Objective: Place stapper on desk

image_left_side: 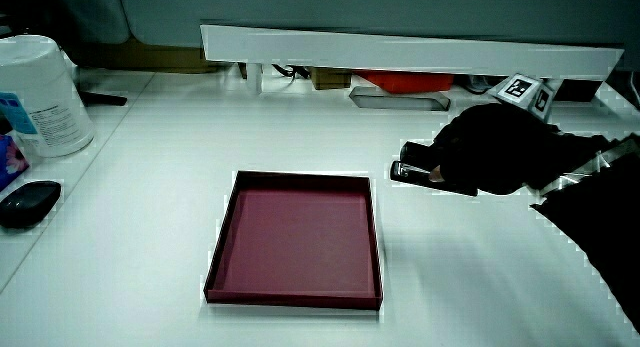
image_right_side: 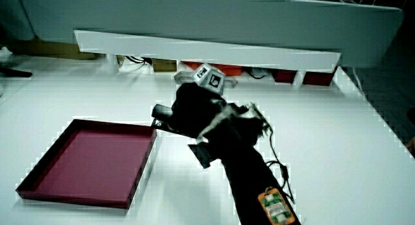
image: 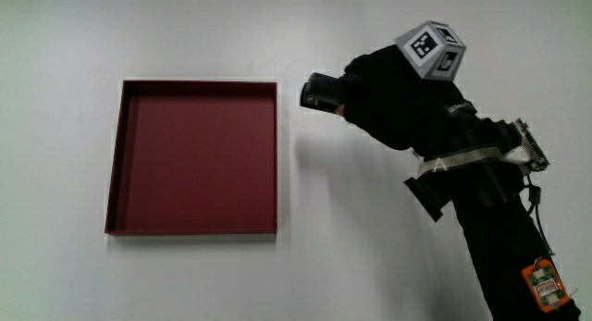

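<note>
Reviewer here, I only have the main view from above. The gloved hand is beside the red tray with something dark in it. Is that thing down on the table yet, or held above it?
Observer: In a side view the stapler looks at or just above the table beside the tray; contact is unclear.
Reviewer: Is the grip closed on it?
Observer: Yes, the hand wraps one end; the other end pokes out toward the tray.
Reviewer: Anything else on the table?
Observer: A white canister and a dark mouse-like object at the table's edge.
</note>
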`<state>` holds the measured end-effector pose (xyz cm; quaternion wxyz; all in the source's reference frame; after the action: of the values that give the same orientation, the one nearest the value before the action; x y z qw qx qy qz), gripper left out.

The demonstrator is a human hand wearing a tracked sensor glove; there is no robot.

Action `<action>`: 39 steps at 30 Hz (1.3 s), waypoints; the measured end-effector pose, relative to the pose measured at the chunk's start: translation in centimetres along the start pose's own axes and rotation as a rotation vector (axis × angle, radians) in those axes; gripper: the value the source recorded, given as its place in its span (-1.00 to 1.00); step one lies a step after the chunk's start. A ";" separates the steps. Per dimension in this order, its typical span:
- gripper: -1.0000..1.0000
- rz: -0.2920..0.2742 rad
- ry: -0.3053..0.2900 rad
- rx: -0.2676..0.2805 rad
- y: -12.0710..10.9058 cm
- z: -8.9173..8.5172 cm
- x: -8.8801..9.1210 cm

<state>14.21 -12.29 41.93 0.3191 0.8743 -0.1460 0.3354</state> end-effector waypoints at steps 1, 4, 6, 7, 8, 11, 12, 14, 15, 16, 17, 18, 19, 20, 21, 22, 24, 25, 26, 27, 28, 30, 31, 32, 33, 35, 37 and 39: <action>0.00 -0.004 -0.008 0.005 0.0 0.1 0.6; 0.00 -0.066 -0.075 0.069 -0.4 0.2 1.9; 0.00 -0.094 -0.078 0.061 -0.3 -0.1 2.8; 0.00 -0.113 -0.078 0.063 -0.2 -0.4 3.6; 0.00 -0.121 -0.069 0.066 -0.3 -0.5 3.9; 0.00 -0.151 -0.060 0.062 -0.1 -1.0 5.3; 0.00 -0.154 -0.055 0.058 0.0 -1.2 5.6; 0.00 -0.168 -0.056 0.053 0.2 -1.6 6.4; 0.00 -0.175 -0.054 0.048 0.2 -1.8 6.6; 0.00 -0.179 -0.049 0.045 0.2 -2.0 6.8; 0.00 -0.176 -0.044 0.045 0.2 -2.1 6.9; 0.00 -0.186 -0.044 0.038 0.4 -2.4 7.5; 0.00 -0.185 -0.034 0.033 0.4 -2.5 7.6; 0.00 -0.191 -0.041 0.027 0.4 -2.7 7.7; 0.00 -0.204 -0.042 0.025 0.5 -2.9 8.1; 0.00 -0.203 -0.034 0.022 0.6 -3.0 8.4; 0.00 -0.207 -0.025 0.018 0.6 -3.2 8.7; 0.00 -0.209 -0.015 0.022 0.6 -3.2 9.1; 0.00 -0.209 -0.004 0.021 0.6 -3.3 9.2; 0.00 -0.207 0.009 0.017 0.6 -3.3 9.4; 0.00 -0.201 0.007 0.027 0.4 -3.2 9.2; 0.00 -0.203 0.016 0.031 0.4 -3.2 9.4; 0.00 -0.199 0.024 0.018 0.4 -3.2 9.5; 0.00 -0.203 0.028 0.022 0.4 -3.2 9.6; 0.00 -0.209 0.025 0.021 0.5 -3.3 9.9; -0.06 -0.203 0.028 0.017 0.4 -3.3 9.7; -0.19 -0.205 0.037 0.015 0.4 -3.4 10.0; -0.31 -0.202 0.050 0.001 0.3 -3.4 10.1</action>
<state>19.77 -10.65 50.88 0.3544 0.8760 -0.0487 0.3235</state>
